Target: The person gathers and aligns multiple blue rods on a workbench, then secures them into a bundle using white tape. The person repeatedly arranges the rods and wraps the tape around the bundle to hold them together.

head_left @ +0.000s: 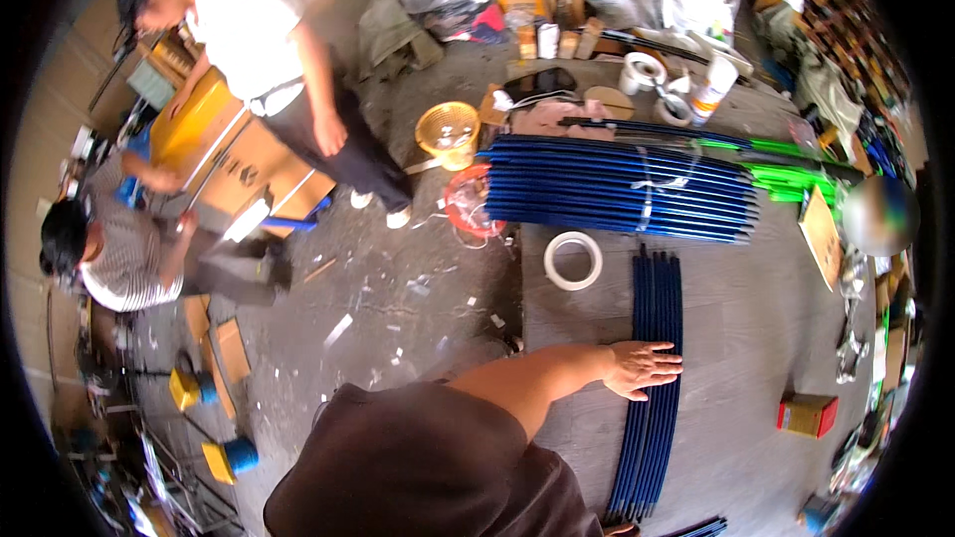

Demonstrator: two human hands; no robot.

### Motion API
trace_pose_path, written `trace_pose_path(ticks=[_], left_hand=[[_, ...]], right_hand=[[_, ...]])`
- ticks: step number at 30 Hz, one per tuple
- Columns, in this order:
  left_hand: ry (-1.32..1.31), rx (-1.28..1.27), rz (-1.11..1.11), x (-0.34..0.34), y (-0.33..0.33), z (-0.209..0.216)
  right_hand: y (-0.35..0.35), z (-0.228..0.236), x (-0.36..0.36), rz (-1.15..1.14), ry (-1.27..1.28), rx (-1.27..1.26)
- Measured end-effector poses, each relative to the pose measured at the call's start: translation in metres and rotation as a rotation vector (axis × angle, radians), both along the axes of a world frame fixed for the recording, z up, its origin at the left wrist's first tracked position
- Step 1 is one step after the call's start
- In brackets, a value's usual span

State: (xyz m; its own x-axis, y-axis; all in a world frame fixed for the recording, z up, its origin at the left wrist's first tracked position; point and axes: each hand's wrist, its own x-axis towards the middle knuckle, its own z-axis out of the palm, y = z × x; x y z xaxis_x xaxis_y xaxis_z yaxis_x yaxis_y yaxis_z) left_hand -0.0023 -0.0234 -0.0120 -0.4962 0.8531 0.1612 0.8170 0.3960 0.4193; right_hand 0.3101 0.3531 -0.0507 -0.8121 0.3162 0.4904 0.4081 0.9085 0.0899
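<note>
My left hand (644,369) lies palm down, fingers stretched out, across the middle of a flat row of dark blue rods (659,313). The rods lie side by side, running from the middle of the grey table (741,338) toward its near edge. A sliver of my right hand (621,530) shows at the lower edge of the picture, by the near ends of the rods; its fingers are mostly cut off. Beyond my left hand is a larger tied bundle of blue rods (567,184). A white tape roll (573,261) lies flat beside the row.
A red-and-tan box (807,415) stands at the right, and more rods (704,528) lie at the lower edge. Tape rolls (643,73) stand at the far side. A yellow basket (448,134) sits left of the table. Two people (249,30) work beside a carton (261,174).
</note>
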Motion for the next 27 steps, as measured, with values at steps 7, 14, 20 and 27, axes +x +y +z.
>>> trace_pose_path(ticks=[7, 14, 20, 27], left_hand=[[0.103, 0.02, 0.06, -0.003, 0.007, -0.001], [0.119, 0.046, 0.088, -0.005, 0.01, -0.004], [0.101, 0.049, 0.062, -0.008, 0.01, 0.003], [0.129, 0.106, 0.036, -0.01, 0.013, 0.0]], right_hand=[[0.033, -0.008, -0.033, 0.175, -0.049, -0.015], [0.041, -0.018, -0.04, 0.212, -0.054, -0.034], [0.04, -0.021, -0.039, 0.2, -0.058, -0.045], [0.034, -0.021, -0.075, 0.246, -0.048, -0.048]])
